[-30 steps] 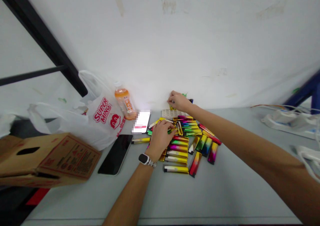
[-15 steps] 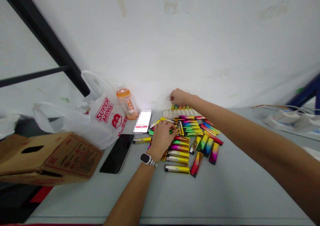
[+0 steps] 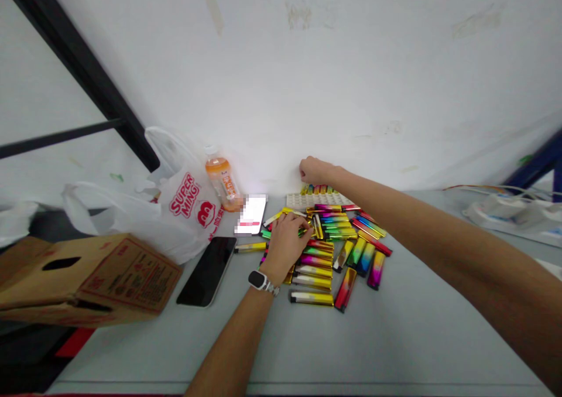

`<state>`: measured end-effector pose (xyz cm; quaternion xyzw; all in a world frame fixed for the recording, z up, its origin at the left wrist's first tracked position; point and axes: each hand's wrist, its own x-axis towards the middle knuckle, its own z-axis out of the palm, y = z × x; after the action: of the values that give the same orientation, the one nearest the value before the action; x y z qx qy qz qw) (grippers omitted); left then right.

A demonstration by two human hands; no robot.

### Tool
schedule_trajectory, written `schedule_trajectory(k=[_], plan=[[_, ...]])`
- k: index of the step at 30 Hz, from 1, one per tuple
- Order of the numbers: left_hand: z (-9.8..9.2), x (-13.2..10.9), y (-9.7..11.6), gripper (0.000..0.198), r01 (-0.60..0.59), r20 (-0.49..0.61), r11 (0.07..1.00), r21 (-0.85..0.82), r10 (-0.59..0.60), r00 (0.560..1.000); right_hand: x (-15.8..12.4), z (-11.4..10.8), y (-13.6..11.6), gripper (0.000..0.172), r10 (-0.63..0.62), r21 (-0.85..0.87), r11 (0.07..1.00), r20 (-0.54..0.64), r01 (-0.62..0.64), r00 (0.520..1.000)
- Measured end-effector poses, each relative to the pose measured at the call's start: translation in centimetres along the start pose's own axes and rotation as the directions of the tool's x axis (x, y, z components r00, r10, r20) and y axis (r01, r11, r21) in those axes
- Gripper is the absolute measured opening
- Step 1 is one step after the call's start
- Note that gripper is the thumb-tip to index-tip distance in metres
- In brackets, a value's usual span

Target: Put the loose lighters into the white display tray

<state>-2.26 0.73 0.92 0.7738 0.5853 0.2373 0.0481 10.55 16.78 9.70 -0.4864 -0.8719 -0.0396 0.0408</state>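
Observation:
Many shiny lighters [image 3: 312,281] in gold, red, green, blue and purple lie in a loose pile on the grey table. My left hand [image 3: 288,237], with a watch on its wrist, rests over the pile's left side. Its fingers are bent and pinched around a lighter that is mostly hidden. At the back, near the wall, is a white tray [image 3: 298,200] with a grid of holes. A row of lighters stands upright [image 3: 318,190] along its far side. Just above that row's left end, my right hand [image 3: 314,167] is closed; what its fingers hold is hidden.
Left of the pile lie a dark phone [image 3: 208,271] and a phone with a lit screen [image 3: 252,214]. Beyond them stand an orange drink bottle [image 3: 223,180], a white plastic bag [image 3: 187,209] and a cardboard box [image 3: 127,274]. A white power strip [image 3: 504,212] with cables lies far right.
The view has shifted very slightly. Both hands keep nearly the same places and the same grip.

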Motion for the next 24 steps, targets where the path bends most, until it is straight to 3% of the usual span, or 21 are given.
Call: schedule_trajectory(k=[8, 14, 17, 20, 24], plan=[[-0.1, 0.0, 0.2, 0.012, -0.005, 0.003, 1.000, 0.013, 0.005, 1.000, -0.1, 1.1, -0.8, 0.028, -0.035, -0.065, 0.997, -0.027, 0.034, 0.999], [0.0, -0.1, 0.0, 0.012, -0.021, -0.007, 1.000, 0.007, 0.021, 1.000, -0.7, 2.2, -1.3, 0.034, -0.146, -0.155, 0.978, -0.008, 0.143, 0.989], [0.1, -0.1, 0.0, 0.013, -0.021, -0.004, 1.000, 0.009, 0.021, 1.000, -1.3, 2.2, -1.5, 0.038, -0.117, -0.144, 0.983, -0.014, 0.114, 0.993], [0.1, -0.1, 0.0, 0.013, -0.023, -0.006, 1.000, 0.010, 0.023, 1.000, -2.8, 1.9, -1.6, 0.044, -0.097, -0.089, 0.992, -0.042, 0.093, 0.994], [0.1, -0.1, 0.0, 0.014, -0.023, -0.008, 1.000, 0.006, 0.024, 1.000, -6.7, 2.4, -1.5, 0.041, -0.164, -0.011, 0.986, -0.082, 0.164, 0.983]])
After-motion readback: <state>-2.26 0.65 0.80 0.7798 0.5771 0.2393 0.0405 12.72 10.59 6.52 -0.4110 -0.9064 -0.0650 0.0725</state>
